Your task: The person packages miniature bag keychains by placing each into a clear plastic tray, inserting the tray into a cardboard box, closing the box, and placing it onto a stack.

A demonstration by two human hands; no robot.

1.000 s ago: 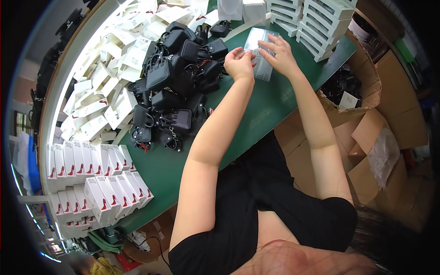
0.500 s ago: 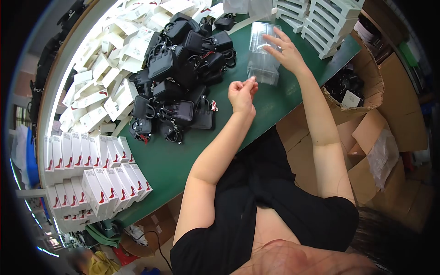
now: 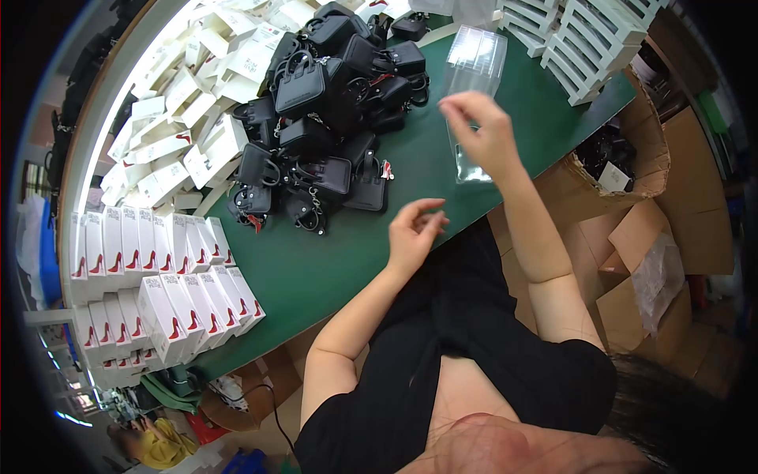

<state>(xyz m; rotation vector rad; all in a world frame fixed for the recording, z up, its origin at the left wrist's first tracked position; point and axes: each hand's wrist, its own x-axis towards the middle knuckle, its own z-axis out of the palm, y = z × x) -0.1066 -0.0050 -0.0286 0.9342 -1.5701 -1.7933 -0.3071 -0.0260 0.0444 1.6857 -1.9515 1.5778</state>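
A clear plastic box [image 3: 477, 55] lies on the green table, its near end close to the front edge. My right hand [image 3: 485, 134] hovers over the middle of the box and hides part of it. Its fingers are bent together in a pinch, slightly blurred; whatever they may hold is hidden. My left hand [image 3: 414, 235] is by the table's front edge, left of the box and apart from it. Its fingers are loosely curled, with a gap to the thumb and nothing visible between them. Left of the box is a heap of small black handbag-shaped cases [image 3: 304, 87].
Loose white cartons [image 3: 189, 103] are piled at the back left. White boxes with red shoe prints [image 3: 170, 312] stand in rows at the left. White slatted racks [image 3: 588, 47] are stacked at the far right, beside a cardboard box [image 3: 649, 150]. Another person [image 3: 162, 444] is at the lower left.
My left hand has come away from the box, down toward the table edge. My right hand has left the box's side and curled its fingers above it. The view has shifted slightly.
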